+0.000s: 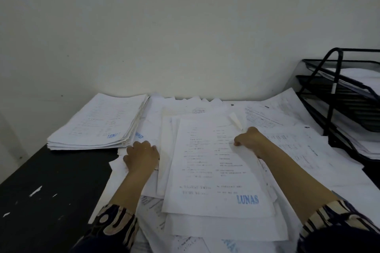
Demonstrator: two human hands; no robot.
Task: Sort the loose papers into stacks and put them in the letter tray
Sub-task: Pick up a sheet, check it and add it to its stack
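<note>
Loose white printed papers [292, 150] cover the middle and right of the black desk. On top lies a sheet stamped LUNAS in blue [213, 170]. My right hand [249, 138] pinches that sheet's right edge with curled fingers. My left hand [141, 155] rests on the papers to the sheet's left, fingers curled down at the pile's edge. A squared stack of papers [98, 123] sits at the back left. The black wire letter tray [341, 96] stands at the far right, with papers in its tiers.
The desk's bare black top [51, 187] shows at the front left, scuffed with white marks. A plain wall rises right behind the desk. More papers run under the tray and off the near edge.
</note>
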